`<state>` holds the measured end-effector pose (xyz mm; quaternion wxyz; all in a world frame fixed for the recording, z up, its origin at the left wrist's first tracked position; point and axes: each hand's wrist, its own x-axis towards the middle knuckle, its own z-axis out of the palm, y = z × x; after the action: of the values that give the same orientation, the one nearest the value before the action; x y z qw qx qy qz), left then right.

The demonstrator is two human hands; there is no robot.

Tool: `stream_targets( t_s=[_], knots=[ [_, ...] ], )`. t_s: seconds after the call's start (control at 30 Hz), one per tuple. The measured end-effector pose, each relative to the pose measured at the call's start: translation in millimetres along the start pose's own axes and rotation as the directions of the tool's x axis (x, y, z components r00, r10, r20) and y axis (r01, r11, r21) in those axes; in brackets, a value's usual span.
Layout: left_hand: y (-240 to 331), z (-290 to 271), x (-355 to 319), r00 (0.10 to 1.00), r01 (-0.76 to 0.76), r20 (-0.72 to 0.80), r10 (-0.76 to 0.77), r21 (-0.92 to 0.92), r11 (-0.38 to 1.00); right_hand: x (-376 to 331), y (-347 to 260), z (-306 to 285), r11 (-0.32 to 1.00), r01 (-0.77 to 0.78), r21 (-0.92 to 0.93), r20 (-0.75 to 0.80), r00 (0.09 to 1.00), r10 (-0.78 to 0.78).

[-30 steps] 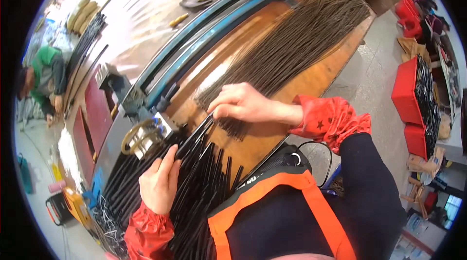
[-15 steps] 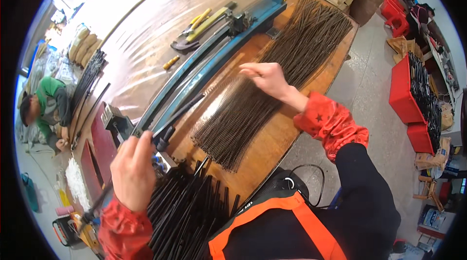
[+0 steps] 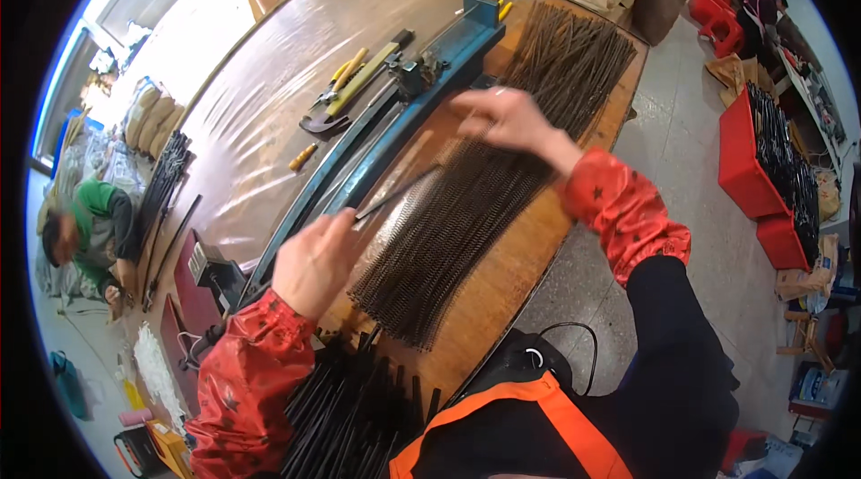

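At a long wooden surface (image 3: 529, 255), a worker in red patterned sleeves handles a single dark rod (image 3: 395, 195) above a wide bed of coiled wire springs (image 3: 475, 201). The left hand (image 3: 314, 264) sits near the surface's near edge, its fingers closed around the rod's lower end; the rod's long axis runs up and to the right from that grip, roughly parallel to the springs and to the blue metal rail (image 3: 395, 111) that crosses the surface beside them. The right hand (image 3: 507, 120) rests farther along, over the upper part of the spring bed toward the far edge, fingers curled and pressed down on the coils; whether they pinch anything cannot be told, as the hand is blurred. The rod's free tip points toward that right hand yet stops short of it, so the left hand is the nearer one. A heap of black rods (image 3: 359, 407) lies at the near corner, just below the left sleeve. Yellow-handled tools (image 3: 350, 89) lie beyond the rail.
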<state>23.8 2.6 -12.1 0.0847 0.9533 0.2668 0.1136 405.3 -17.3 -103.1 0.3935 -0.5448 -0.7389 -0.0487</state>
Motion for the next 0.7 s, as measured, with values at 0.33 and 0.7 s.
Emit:
stream_targets(
  t_s=[0.33, 0.7],
  knots=[
    [-1.3, -3.9, -7.5, 0.998, -0.011, -0.055, 0.01, -0.026, 1.0, -2.5, 26.4, -50.4, 0.964, -0.005, -0.267, -0.4, 0.911, -0.106],
    [-4.5, 16.6, -14.7, 0.999, -0.005, -0.033, 0.006, 0.003, 1.0, -4.5, -57.3, 1.7, 0.995, 0.039, 0.087, -0.061, 0.998, -0.034]
  ],
)
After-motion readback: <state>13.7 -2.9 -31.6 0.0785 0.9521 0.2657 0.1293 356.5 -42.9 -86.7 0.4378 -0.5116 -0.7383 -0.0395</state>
